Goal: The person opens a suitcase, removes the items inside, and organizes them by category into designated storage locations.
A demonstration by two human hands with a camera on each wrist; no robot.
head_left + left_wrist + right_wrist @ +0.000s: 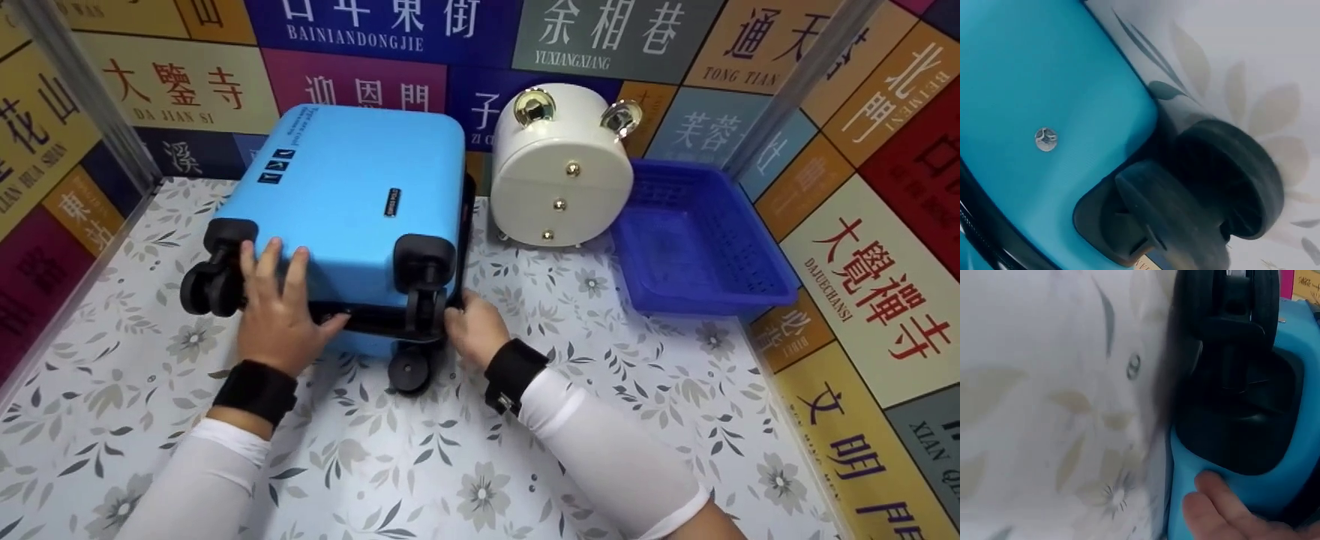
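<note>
A blue hard-shell suitcase [352, 180] with black wheels lies flat on the floral surface, its wheeled end toward the person. The left hand [279, 322] rests on that end beside the left wheel, fingers spread over the upper shell's edge and thumb near the black seam. At the right corner, the right hand [476, 326] grips the suitcase's side. Two of its fingers [1221, 503] touch the blue shell beside a black wheel housing [1235, 416]. In the left wrist view, a double wheel [1224, 180] and the blue shell [1044, 84] show; the left hand is out of that view.
A cream round box [562, 187] with gold knobs and ear-like tops stands right of the suitcase. Beside it is a blue plastic basket [705, 300]. Walls with printed coloured sign panels [360, 67] enclose the back and sides.
</note>
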